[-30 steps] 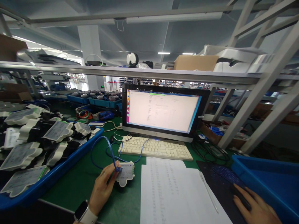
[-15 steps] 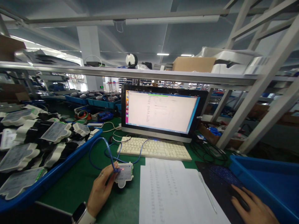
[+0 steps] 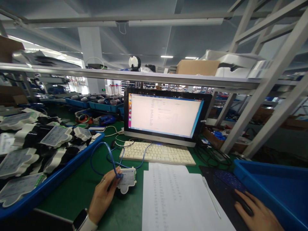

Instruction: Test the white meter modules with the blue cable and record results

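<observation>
My left hand (image 3: 104, 192) pinches the plug end of a blue cable (image 3: 111, 156) against the left edge of a white-cased electronic module (image 3: 126, 181). The module has a grey printed face and a green strip on its right edge. Fingers hide the joint between plug and module. My right hand (image 3: 261, 210) is curved over a black computer mouse (image 3: 243, 204) on a dark mouse pad (image 3: 214, 183). Between my hands lie printed sheets (image 3: 168, 199) with a pen (image 3: 211, 197) on them. Behind stand a white keyboard (image 3: 157, 153) and a lit monitor (image 3: 163, 115).
A blue bin (image 3: 72, 171) piled with similar modules (image 3: 56, 135) stands at left. Another blue bin (image 3: 271, 179) is at right, beside my right hand. A shelf (image 3: 144, 74) with a cardboard box (image 3: 197, 67) spans above the monitor. Black cables (image 3: 211, 157) lie right of the keyboard.
The red light on the module no longer shows, and the green bar at the top of the screen is gone. Both hands keep their grips; the view has shifted slightly.
</observation>
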Demonstrator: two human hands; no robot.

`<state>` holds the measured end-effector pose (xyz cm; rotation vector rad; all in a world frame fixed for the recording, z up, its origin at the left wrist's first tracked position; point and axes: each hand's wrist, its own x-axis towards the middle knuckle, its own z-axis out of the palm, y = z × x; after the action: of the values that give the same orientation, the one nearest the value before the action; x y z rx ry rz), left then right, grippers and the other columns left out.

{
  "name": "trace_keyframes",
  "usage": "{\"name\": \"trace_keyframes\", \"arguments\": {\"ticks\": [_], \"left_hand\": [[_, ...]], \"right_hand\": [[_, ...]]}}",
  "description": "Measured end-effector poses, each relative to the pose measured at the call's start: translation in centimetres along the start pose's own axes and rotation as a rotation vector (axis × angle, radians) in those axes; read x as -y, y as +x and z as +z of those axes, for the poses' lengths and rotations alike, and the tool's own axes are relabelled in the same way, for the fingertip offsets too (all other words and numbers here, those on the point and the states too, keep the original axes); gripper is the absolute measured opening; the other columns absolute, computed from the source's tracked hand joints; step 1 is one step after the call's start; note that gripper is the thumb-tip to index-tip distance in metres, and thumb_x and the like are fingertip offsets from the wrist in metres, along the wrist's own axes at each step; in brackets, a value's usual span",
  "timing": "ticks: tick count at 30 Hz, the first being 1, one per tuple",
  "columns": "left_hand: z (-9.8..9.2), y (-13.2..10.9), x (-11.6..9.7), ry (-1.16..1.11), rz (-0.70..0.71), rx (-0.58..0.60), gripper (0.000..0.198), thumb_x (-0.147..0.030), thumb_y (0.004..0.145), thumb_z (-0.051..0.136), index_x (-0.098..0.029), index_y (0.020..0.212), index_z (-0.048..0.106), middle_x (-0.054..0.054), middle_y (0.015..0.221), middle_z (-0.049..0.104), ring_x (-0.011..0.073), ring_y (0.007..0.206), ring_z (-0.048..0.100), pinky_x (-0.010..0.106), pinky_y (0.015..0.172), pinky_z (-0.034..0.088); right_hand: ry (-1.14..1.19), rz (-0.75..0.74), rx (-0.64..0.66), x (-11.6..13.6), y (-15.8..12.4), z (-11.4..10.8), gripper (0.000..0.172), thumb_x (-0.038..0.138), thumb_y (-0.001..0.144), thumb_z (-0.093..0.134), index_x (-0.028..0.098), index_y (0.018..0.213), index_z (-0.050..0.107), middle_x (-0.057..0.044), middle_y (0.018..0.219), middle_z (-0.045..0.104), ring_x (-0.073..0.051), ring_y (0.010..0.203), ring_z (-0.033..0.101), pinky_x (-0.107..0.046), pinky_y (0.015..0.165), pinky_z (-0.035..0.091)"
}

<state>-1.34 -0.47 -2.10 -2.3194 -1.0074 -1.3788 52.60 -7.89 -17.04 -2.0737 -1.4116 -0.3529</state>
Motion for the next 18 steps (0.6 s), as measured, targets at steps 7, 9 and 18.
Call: {"name": "trace_keyframes", "arguments": {"ticks": [7, 9, 18], "left_hand": [[0.14, -0.21, 0.26, -0.004, 0.006, 0.004, 0.03, -0.027, 0.088, 0.05, -0.021, 0.117, 0.053, 0.007, 0.115, 0.064, 0.0174, 0.105, 0.062, 0.027, 0.092, 0.05], [0.17, -0.22, 0.3, -0.001, -0.009, 0.006, 0.029, -0.028, 0.088, 0.05, -0.022, 0.117, 0.053, 0.007, 0.115, 0.064, 0.0178, 0.104, 0.062, 0.027, 0.091, 0.05], [0.03, -0.12, 0.02, 0.005, 0.006, -0.001, 0.029, -0.028, 0.089, 0.049, -0.021, 0.116, 0.053, 0.007, 0.113, 0.064, 0.017, 0.105, 0.062, 0.027, 0.092, 0.05]], "right_hand": [[0.006, -0.003, 0.008, 0.12, 0.04, -0.27, 0.062, 0.056, 0.081, 0.029, 0.016, 0.116, 0.061, -0.015, 0.118, 0.055, -0.034, 0.105, 0.054, -0.051, 0.088, 0.046], [0.012, -0.018, 0.004, 0.18, 0.01, -0.31, 0.062, 0.055, 0.081, 0.029, 0.016, 0.116, 0.061, -0.015, 0.119, 0.055, -0.034, 0.106, 0.054, -0.051, 0.089, 0.046], [0.018, -0.042, -0.015, -0.09, -0.08, -0.1, 0.057, 0.054, 0.079, 0.032, 0.019, 0.113, 0.062, -0.013, 0.117, 0.057, -0.032, 0.104, 0.055, -0.048, 0.087, 0.047]]}}
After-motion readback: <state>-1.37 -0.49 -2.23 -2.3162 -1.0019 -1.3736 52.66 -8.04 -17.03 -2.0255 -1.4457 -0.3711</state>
